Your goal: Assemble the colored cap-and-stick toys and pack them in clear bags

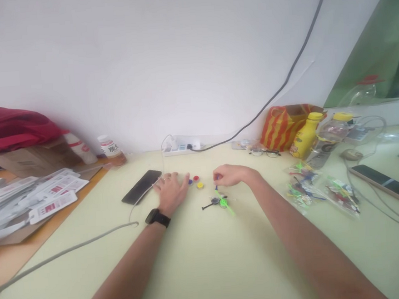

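Note:
My left hand (171,190) lies on the table with its fingers spread, beside a dark phone (141,187); a black watch sits on the wrist. Near its thumb are small plastic discs: a red disc (196,178), a yellow disc (200,185) and a blue disc (190,182), partly hidden. Fingers closed, my right hand (229,174) pinches a small blue plastic stick (216,184). Just below it lie bright green plastic pieces (224,203) and a black stick-like piece (208,206). Whether the blue stick touches the green one, I cannot tell.
Bags of small coloured parts (303,190) lie on the right, near a second phone (388,184). Behind them stand a yellow bottle (306,135) and a striped bag (278,128). A power strip (180,145) rests by the wall. A cable (73,246) crosses the left side.

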Available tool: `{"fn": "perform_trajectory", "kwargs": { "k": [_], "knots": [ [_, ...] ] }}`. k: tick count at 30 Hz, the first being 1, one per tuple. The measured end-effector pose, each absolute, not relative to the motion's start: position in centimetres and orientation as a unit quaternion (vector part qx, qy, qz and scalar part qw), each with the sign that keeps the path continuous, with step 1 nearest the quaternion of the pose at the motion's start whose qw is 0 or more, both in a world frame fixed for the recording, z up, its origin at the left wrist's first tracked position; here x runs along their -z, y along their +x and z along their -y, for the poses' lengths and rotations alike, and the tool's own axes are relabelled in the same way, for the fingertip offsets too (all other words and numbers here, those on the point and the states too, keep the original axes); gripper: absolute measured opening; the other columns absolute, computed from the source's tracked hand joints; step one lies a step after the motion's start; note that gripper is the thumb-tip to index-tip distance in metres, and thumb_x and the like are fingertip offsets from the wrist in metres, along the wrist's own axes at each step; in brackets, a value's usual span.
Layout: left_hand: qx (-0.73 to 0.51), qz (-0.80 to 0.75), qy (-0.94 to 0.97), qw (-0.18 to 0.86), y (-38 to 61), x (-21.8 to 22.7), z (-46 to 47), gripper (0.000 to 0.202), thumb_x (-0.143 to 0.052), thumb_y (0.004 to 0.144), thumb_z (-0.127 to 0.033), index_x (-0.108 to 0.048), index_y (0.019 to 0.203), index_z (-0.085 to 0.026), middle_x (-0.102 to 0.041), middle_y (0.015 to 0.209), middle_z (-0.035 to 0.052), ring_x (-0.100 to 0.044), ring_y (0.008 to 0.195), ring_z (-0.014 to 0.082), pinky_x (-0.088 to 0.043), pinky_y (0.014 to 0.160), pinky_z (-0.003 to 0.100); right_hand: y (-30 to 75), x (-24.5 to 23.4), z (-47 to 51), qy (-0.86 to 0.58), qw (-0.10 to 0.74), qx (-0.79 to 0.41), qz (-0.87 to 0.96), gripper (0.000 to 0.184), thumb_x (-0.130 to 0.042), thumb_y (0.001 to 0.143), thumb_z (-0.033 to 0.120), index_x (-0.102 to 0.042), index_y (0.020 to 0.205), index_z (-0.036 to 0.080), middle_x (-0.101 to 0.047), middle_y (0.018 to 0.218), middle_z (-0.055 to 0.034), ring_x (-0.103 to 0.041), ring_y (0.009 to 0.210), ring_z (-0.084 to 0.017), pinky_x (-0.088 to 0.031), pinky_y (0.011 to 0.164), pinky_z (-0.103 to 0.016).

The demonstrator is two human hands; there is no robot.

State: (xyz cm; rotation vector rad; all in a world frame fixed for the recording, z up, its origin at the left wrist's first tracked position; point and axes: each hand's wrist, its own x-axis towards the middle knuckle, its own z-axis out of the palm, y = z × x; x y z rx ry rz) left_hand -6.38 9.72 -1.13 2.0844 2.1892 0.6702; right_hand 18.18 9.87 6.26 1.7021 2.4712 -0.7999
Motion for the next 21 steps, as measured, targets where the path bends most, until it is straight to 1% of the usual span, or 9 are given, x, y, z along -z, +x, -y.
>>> {"fn": "perform_trajectory", "kwargs": {
  "k": [3, 5, 7, 9, 11, 12, 14, 17, 21],
  "knots": [
    [-0.221, -0.719, 0.659, 0.034, -7.2, 1.4, -10.3, 0.066, -0.037, 0.093, -0.071, -0.06, 0.129, -0.02, -0.046, 0.15, 0.022, -0.022, 0.147, 0.0537, -0.014, 0.111, 0.076, 18.2, -6.4, -9.7, 0.541, 0.029, 0.263, -0.798, 0.019, -0.065, 0.087, 0.036, -0.07, 0.102, 0.026, -0.07, 0.121, -0.0042, -0.066, 0.098, -0.021, -0.045, 0.069, -0.025],
    [-0.225, -0.72, 0.656, 0.033, -7.5, 1.4, -10.4, 0.064, -0.038, 0.094, -0.069, -0.061, 0.128, -0.02, -0.047, 0.15, 0.0222, -0.021, 0.147, 0.0539, -0.015, 0.111, 0.076, 18.2, -6.5, -9.6, 0.54, 0.034, 0.265, -0.798, 0.019, -0.066, 0.087, 0.036, -0.07, 0.102, 0.026, -0.07, 0.121, -0.0039, -0.066, 0.099, -0.021, -0.044, 0.068, -0.025],
    [-0.232, -0.713, 0.661, 0.033, -7.5, 1.4, -10.5, 0.059, -0.038, 0.097, -0.064, -0.062, 0.126, -0.019, -0.051, 0.147, 0.0214, -0.027, 0.146, 0.051, -0.016, 0.112, 0.075, 18.2, -6.7, -9.6, 0.544, 0.038, 0.265, -0.795, 0.019, -0.066, 0.086, 0.038, -0.069, 0.098, 0.024, -0.071, 0.118, -0.005, -0.066, 0.096, -0.021, -0.043, 0.066, -0.025],
    [-0.244, -0.689, 0.681, 0.044, -7.4, 1.2, -10.4, 0.054, -0.036, 0.1, -0.058, -0.062, 0.126, -0.018, -0.056, 0.141, 0.0199, -0.038, 0.143, 0.0444, -0.021, 0.115, 0.068, 18.3, -6.9, -9.5, 0.549, 0.044, 0.263, -0.792, 0.023, -0.067, 0.086, 0.043, -0.069, 0.092, 0.021, -0.073, 0.109, -0.0063, -0.067, 0.089, -0.02, -0.042, 0.063, -0.026],
    [-0.261, -0.643, 0.717, 0.065, -7.0, 1.0, -10.2, 0.052, -0.034, 0.103, -0.053, -0.06, 0.13, -0.018, -0.061, 0.137, 0.0173, -0.049, 0.136, 0.0357, -0.029, 0.116, 0.058, 18.2, -7.0, -9.4, 0.548, 0.059, 0.269, -0.79, 0.029, -0.069, 0.084, 0.049, -0.069, 0.085, 0.02, -0.075, 0.097, -0.0064, -0.067, 0.081, -0.02, -0.041, 0.061, -0.026],
    [-0.268, -0.615, 0.738, 0.075, -6.9, 0.9, -10.1, 0.051, -0.034, 0.103, -0.052, -0.058, 0.133, -0.018, -0.061, 0.137, 0.016, -0.052, 0.133, 0.0322, -0.032, 0.116, 0.053, 18.1, -7.1, -9.3, 0.544, 0.07, 0.275, -0.79, 0.033, -0.071, 0.081, 0.052, -0.068, 0.083, 0.02, -0.075, 0.092, -0.0058, -0.067, 0.079, -0.02, -0.041, 0.06, -0.027],
    [-0.27, -0.557, 0.78, 0.086, -6.6, 0.8, -9.8, 0.051, -0.035, 0.104, -0.051, -0.054, 0.139, -0.02, -0.058, 0.142, 0.0134, -0.051, 0.135, 0.0281, -0.035, 0.116, 0.046, 17.8, -7.1, -9.1, 0.531, 0.092, 0.288, -0.792, 0.038, -0.078, 0.072, 0.056, -0.068, 0.08, 0.02, -0.075, 0.086, -0.0041, -0.067, 0.078, -0.02, -0.042, 0.06, -0.026],
    [-0.242, -0.488, 0.834, 0.085, -6.4, 0.8, -9.6, 0.05, -0.039, 0.103, -0.051, -0.052, 0.144, -0.025, -0.051, 0.151, 0.0094, -0.043, 0.142, 0.0272, -0.033, 0.118, 0.045, 17.2, -7.1, -8.9, 0.511, 0.12, 0.304, -0.795, 0.04, -0.087, 0.06, 0.051, -0.068, 0.078, 0.021, -0.075, 0.083, -0.0021, -0.068, 0.082, -0.021, -0.043, 0.061, -0.026],
    [-0.221, -0.445, 0.863, 0.09, -6.4, 0.7, -9.4, 0.044, -0.045, 0.101, -0.049, -0.061, 0.135, -0.026, -0.062, 0.14, 0.0076, -0.05, 0.136, 0.0281, -0.036, 0.116, 0.046, 16.9, -7.1, -8.8, 0.514, 0.158, 0.313, -0.783, 0.025, -0.086, 0.062, 0.032, -0.067, 0.073, 0.02, -0.074, 0.078, -0.0015, -0.069, 0.081, -0.021, -0.046, 0.062, -0.026]
  ]
}}
